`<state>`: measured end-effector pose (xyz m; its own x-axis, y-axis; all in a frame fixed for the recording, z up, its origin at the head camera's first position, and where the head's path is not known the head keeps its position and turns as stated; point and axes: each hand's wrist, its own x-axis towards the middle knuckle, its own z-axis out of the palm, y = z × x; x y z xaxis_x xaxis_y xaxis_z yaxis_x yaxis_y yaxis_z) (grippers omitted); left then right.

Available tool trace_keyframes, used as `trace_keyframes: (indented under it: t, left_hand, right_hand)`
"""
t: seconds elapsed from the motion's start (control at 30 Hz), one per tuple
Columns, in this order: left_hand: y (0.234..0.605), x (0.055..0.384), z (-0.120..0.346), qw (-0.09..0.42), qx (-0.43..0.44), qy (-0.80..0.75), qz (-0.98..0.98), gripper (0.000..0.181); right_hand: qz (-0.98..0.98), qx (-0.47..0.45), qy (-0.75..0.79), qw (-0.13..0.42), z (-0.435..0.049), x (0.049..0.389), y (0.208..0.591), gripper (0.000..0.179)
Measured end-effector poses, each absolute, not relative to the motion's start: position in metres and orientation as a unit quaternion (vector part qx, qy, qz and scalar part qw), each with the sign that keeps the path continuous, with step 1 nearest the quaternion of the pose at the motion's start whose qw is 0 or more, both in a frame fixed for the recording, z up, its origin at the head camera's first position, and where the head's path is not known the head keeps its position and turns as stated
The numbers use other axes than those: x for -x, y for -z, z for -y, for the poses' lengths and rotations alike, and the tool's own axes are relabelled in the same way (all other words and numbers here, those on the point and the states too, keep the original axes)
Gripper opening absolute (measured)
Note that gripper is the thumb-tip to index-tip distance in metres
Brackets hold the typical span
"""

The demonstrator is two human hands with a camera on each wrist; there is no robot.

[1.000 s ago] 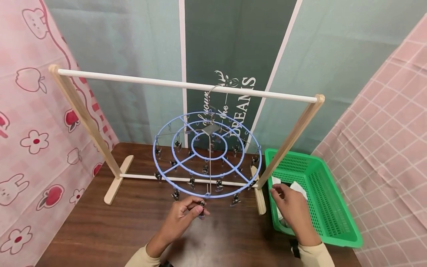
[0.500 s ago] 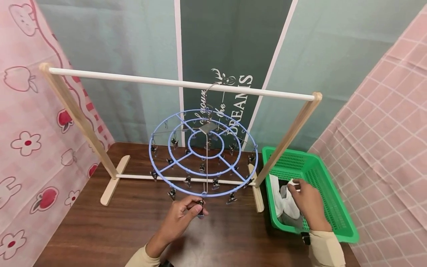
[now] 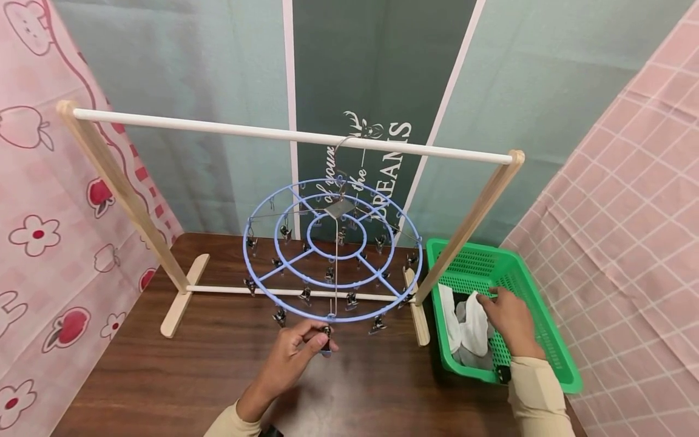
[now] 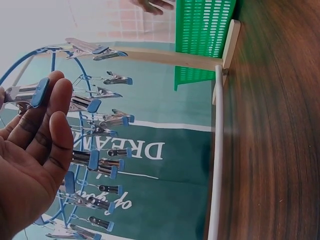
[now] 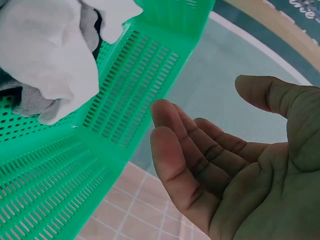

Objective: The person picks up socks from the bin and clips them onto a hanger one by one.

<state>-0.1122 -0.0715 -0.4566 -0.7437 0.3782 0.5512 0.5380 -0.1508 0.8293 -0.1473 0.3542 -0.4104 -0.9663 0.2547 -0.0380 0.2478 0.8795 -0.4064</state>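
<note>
At the front of the blue round clip hanger (image 3: 289, 308), my left hand (image 3: 292, 358) pinches a metal clothes clip (image 3: 327, 340) between thumb and fingers. The left wrist view shows that clip (image 4: 27, 95) with its blue tip beside the raised fingers. My right hand (image 3: 510, 318) is over the green basket (image 3: 551, 328), its fingertips close to a white sock-like cloth (image 3: 475, 328). In the right wrist view the thumb and fingers stand apart with nothing between them, and the white cloth (image 5: 45, 55) lies away from them in the basket.
The hanger hooks over the white rail (image 3: 218, 126) of a wooden stand (image 3: 122, 194). Several other clips dangle from its rings. Grey cloth (image 3: 474, 358) and another white piece (image 3: 449, 315) lie in the basket, right of the stand on the brown table (image 3: 136, 376).
My right hand has moved right, from the basket's left side to over the white cloth, which shows more now. The left hand keeps its grip on the clip. The view has shifted slightly.
</note>
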Motion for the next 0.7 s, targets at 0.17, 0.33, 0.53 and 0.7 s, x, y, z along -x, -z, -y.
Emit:
trace_keyframes:
  t: [0.17,0.33,0.53,0.7]
  left_hand:
    - [0.444,0.107,0.073,0.073,0.354,0.667,0.652,0.019]
    - [0.439,0.103,0.073,0.066,0.351,0.673,0.648,0.019]
    - [0.458,0.110,0.073,0.064,0.348,0.677,0.645,0.022]
    - [0.461,0.111,0.074,0.048,0.331,0.681,0.651,0.020]
  right_hand:
    - [0.971,0.134,-0.198,-0.002,-0.361,0.156,0.413,0.057]
    - [0.970,0.138,-0.200,-0.008,-0.362,0.161,0.415,0.056]
    - [0.972,0.139,-0.190,0.000,-0.363,0.172,0.420,0.054]
    - [0.974,0.139,-0.179,0.014,-0.367,0.174,0.432,0.052]
